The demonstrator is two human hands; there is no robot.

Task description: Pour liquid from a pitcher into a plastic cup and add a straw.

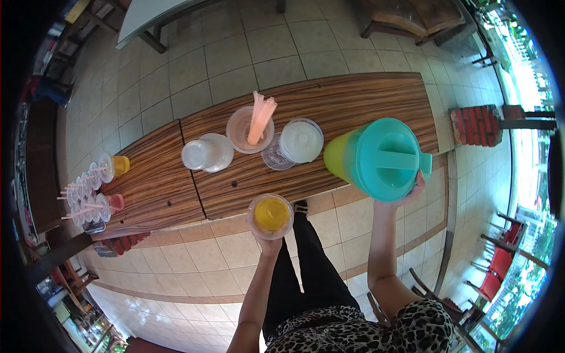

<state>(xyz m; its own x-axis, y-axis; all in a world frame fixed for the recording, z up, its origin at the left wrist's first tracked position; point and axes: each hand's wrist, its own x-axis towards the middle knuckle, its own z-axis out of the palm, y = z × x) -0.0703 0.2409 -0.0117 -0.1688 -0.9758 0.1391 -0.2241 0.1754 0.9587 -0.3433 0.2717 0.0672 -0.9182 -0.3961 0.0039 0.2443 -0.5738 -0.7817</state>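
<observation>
A clear plastic cup (271, 215) with yellow liquid in it is held in my left hand (267, 244), just off the near edge of the wood-grain table (353, 95). My right hand (414, 190) grips a large pitcher (342, 154) at its handle side; its body looks yellow-green and its lid (388, 165) is turquoise. The pitcher is over the right part of the table; whether it touches the top cannot be told. Most of the right fingers are hidden by the lid and handle.
On the table stand a tub (236, 132) of pink straws (261, 118), a stack of clear cups (196, 154) and a stack of clear lids (302, 140). At the far left are rows of lidded yellow drinks (120, 166) and pink drinks (115, 202) with straws. A brick pillar (476, 125) rises beyond the right end.
</observation>
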